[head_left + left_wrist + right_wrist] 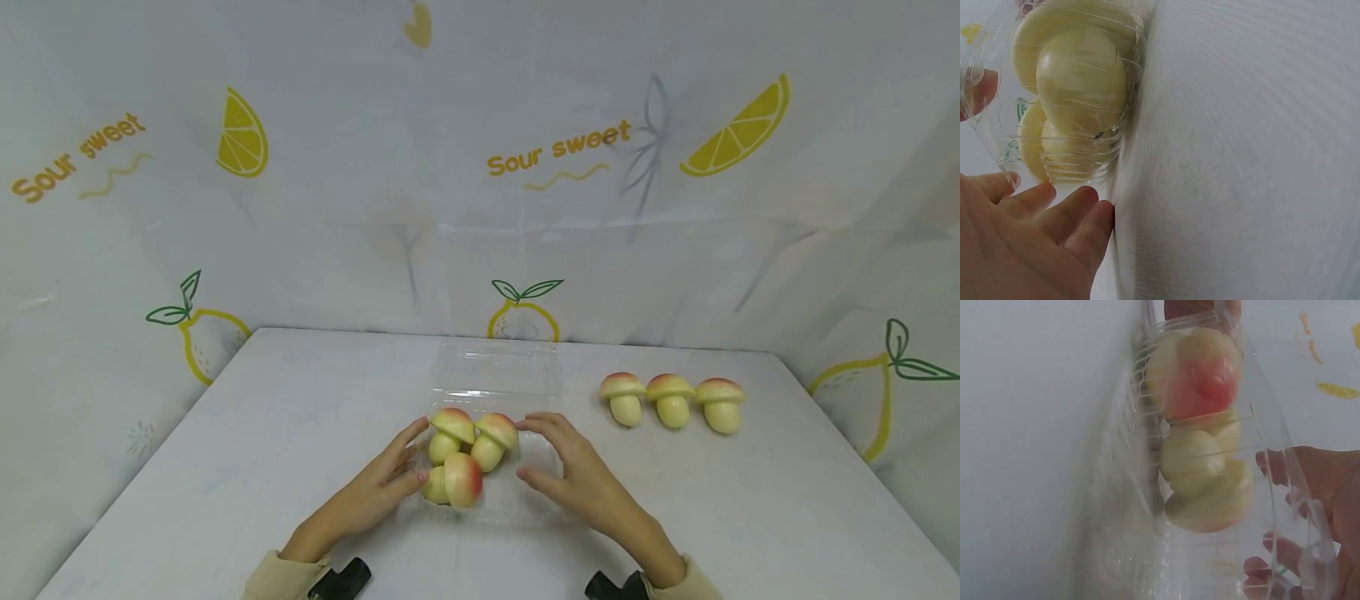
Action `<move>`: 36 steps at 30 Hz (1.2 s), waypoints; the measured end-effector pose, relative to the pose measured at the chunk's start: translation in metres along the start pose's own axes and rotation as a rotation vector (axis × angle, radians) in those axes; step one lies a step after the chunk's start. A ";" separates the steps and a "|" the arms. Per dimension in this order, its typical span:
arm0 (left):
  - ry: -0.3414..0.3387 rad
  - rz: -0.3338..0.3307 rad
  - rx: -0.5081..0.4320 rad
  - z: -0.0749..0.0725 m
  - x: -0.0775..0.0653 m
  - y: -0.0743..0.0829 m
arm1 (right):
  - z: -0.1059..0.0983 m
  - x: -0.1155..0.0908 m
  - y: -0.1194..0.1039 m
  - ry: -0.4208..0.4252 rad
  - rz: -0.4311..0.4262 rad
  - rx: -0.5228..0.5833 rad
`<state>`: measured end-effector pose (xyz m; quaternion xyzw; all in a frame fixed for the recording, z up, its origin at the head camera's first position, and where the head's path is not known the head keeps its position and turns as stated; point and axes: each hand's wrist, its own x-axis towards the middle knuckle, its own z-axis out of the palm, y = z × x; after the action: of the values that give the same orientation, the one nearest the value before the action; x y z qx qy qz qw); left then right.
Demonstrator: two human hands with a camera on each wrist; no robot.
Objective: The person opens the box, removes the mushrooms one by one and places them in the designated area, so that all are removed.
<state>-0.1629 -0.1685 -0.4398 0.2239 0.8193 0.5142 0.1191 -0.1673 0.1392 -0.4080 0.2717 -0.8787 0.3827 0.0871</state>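
Observation:
Three pale yellow toy mushrooms with red-tinged caps lie in the left part of a clear plastic box (528, 500): one at the back left (452, 427), another at the back right (497, 433), and a tipped one in front (461, 481). The hinged lid (495, 367) lies folded back, away from me. My left hand (382, 483) rests by the box's left side, fingers loosely extended; in the left wrist view its fingertips (1066, 206) are close to the ribbed wall. My right hand (573, 471) hovers over the right side, fingers spread, index near a cap. Contact there is unclear.
Three more such mushrooms stand in a row on the white table at the right: a left one (622, 402), a middle one (672, 402) and a right one (721, 407). Behind the table (225, 467) hangs a lemon-printed cloth (337, 208).

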 end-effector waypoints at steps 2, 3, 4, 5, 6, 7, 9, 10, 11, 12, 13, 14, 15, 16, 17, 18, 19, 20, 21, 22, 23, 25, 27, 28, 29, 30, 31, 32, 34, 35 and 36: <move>0.001 -0.002 -0.003 0.000 0.000 0.000 | 0.003 0.001 -0.002 -0.018 0.026 -0.007; 0.000 -0.005 -0.005 0.000 0.000 0.000 | 0.004 0.002 -0.002 -0.022 0.032 -0.014; 0.001 -0.007 -0.008 0.000 0.000 -0.001 | 0.005 0.003 -0.003 -0.026 0.036 -0.025; 0.000 -0.009 -0.011 0.000 0.000 -0.001 | 0.006 0.003 -0.004 -0.029 0.043 -0.033; 0.000 -0.010 -0.013 0.000 0.001 -0.001 | 0.007 0.004 -0.005 -0.033 0.045 -0.042; -0.001 -0.012 -0.015 0.000 0.001 -0.001 | 0.007 0.005 -0.005 -0.038 0.050 -0.053; -0.002 -0.010 -0.014 0.001 0.001 -0.001 | 0.008 0.007 -0.007 -0.057 0.064 -0.071; -0.003 -0.008 -0.014 0.001 0.001 -0.001 | 0.008 0.008 -0.007 -0.068 0.075 -0.079; -0.004 -0.005 -0.013 0.001 0.001 -0.002 | 0.008 0.009 -0.008 -0.079 0.084 -0.083; -0.004 -0.001 -0.011 0.001 0.001 -0.002 | 0.008 0.010 -0.008 -0.091 0.091 -0.090; -0.005 0.001 -0.010 0.001 0.001 -0.002 | 0.008 0.011 -0.009 -0.103 0.099 -0.095; -0.004 0.005 -0.009 0.001 0.001 -0.002 | 0.008 0.012 -0.009 -0.112 0.104 -0.098; -0.005 0.007 -0.008 0.001 0.001 -0.001 | 0.008 0.013 -0.010 -0.119 0.109 -0.101; -0.004 0.008 -0.009 0.001 0.001 -0.001 | 0.008 0.014 -0.010 -0.124 0.112 -0.108; -0.004 0.009 -0.009 0.001 0.002 -0.001 | 0.008 0.015 -0.010 -0.127 0.113 -0.116; -0.004 0.010 -0.008 0.001 0.002 -0.001 | 0.009 0.016 -0.011 -0.129 0.113 -0.126; -0.004 0.009 -0.007 0.000 0.002 -0.001 | 0.009 0.017 -0.011 -0.128 0.113 -0.134; -0.005 0.006 -0.006 0.000 0.002 -0.001 | 0.010 0.017 -0.011 -0.126 0.111 -0.147; -0.004 0.004 -0.005 0.000 0.002 -0.001 | 0.011 0.018 -0.010 -0.123 0.109 -0.161; -0.004 0.003 -0.004 0.000 0.001 -0.001 | 0.012 0.018 -0.010 -0.118 0.104 -0.175; -0.003 0.002 -0.004 0.000 0.001 -0.001 | 0.013 0.018 -0.009 -0.113 0.097 -0.187; -0.003 -0.002 -0.005 0.000 0.001 -0.001 | 0.014 0.018 -0.008 -0.100 0.084 -0.205; -0.002 -0.006 -0.010 -0.001 0.001 -0.001 | 0.015 0.018 -0.007 -0.089 0.073 -0.211; -0.002 -0.008 -0.011 -0.001 0.001 -0.001 | 0.016 0.018 -0.007 -0.086 0.069 -0.212; -0.003 -0.011 -0.011 -0.001 0.001 -0.001 | 0.016 0.018 -0.006 -0.084 0.067 -0.213; -0.002 -0.013 -0.010 -0.001 0.001 -0.001 | 0.016 0.018 -0.006 -0.083 0.065 -0.214; -0.002 -0.015 -0.008 -0.001 0.001 -0.001 | 0.017 0.017 -0.005 -0.082 0.063 -0.215; 0.000 -0.016 -0.006 -0.001 0.001 -0.001 | 0.017 0.017 -0.004 -0.081 0.060 -0.213; 0.001 -0.019 -0.002 -0.001 0.001 -0.001 | 0.018 0.017 -0.003 -0.077 0.056 -0.209; 0.001 -0.020 -0.002 -0.001 0.001 -0.001 | 0.018 0.017 -0.003 -0.073 0.053 -0.206; 0.001 -0.022 -0.001 -0.001 0.001 -0.001 | 0.018 0.016 -0.002 -0.068 0.051 -0.199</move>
<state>-0.1640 -0.1689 -0.4402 0.2146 0.8214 0.5136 0.1245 -0.1788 0.1183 -0.4128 0.2520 -0.9215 0.2862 0.0739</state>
